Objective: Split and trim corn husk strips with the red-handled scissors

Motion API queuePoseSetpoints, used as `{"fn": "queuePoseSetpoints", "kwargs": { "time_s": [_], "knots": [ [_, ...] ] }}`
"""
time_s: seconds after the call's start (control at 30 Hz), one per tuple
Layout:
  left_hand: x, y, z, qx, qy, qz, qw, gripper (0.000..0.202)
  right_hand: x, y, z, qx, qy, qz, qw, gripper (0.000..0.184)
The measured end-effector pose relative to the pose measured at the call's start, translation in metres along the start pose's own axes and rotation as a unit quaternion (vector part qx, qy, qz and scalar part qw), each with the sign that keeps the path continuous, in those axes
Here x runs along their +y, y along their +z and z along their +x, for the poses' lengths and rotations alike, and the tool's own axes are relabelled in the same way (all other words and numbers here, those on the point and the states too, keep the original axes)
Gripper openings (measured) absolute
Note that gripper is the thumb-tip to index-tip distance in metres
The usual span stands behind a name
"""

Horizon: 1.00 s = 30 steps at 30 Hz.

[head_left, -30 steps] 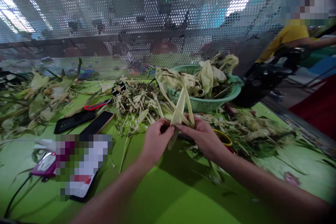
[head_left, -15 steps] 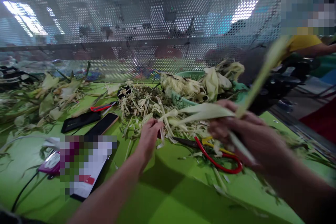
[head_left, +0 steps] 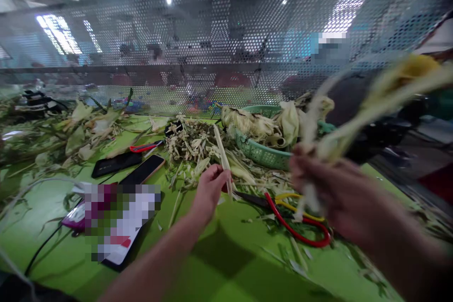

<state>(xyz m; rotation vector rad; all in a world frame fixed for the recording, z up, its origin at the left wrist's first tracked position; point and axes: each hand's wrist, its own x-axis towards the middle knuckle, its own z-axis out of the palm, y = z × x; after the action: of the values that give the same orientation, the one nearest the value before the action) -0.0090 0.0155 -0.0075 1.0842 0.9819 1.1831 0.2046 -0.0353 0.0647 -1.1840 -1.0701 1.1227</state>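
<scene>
My left hand (head_left: 211,192) pinches a narrow corn husk strip (head_left: 222,151), which stands nearly upright above the table. My right hand (head_left: 329,188) is closed around a bunch of pale husk strips (head_left: 348,130); their long ends fan out up and to the right, smeared by motion. Between the hands, scissors (head_left: 299,231) with one red and one yellow handle lie on the green table (head_left: 226,264). Behind my left hand is a heap of cut husk pieces (head_left: 193,144). A green plastic basket (head_left: 260,151) holding husks (head_left: 251,125) stands behind the scissors.
Leafy husks (head_left: 81,122) are piled at the left. Near them lie a red-handled cutter (head_left: 145,146), a black phone (head_left: 115,165), another phone (head_left: 143,170), a partly blurred-out device (head_left: 118,257) and cables (head_left: 38,250). A perforated metal screen (head_left: 198,47) runs along the back.
The husk that stretched between my hands is now split apart. My left hand keeps a thin strip, now upright, while the right hand's strips have swung up and right. The view shifted slightly.
</scene>
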Motion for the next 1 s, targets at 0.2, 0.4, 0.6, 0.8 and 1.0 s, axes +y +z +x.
{"fn": "queuePoseSetpoints", "kwargs": {
  "time_s": [0.2,0.4,0.6,0.8,1.0],
  "knots": [
    [-0.003,0.006,-0.003,-0.025,0.036,0.039,0.998,0.024,0.055,0.067,0.019,-0.101,0.076,0.031,0.991,0.030],
    [-0.001,0.008,-0.008,-0.037,0.070,0.092,0.993,0.037,0.064,0.067,0.017,-0.140,0.051,0.029,0.988,0.037],
    [0.007,0.004,-0.008,-0.149,0.082,0.134,0.976,0.047,0.060,0.067,0.019,-0.152,0.070,0.018,0.986,0.030],
    [0.032,-0.017,0.003,-0.050,0.080,0.040,0.995,0.045,0.041,0.063,0.006,-0.111,-0.012,-0.068,0.991,0.023],
    [0.034,-0.028,0.010,0.018,0.081,-0.003,0.997,0.027,0.063,0.076,-0.005,-0.158,-0.017,-0.018,0.987,0.012]
  ]
}}
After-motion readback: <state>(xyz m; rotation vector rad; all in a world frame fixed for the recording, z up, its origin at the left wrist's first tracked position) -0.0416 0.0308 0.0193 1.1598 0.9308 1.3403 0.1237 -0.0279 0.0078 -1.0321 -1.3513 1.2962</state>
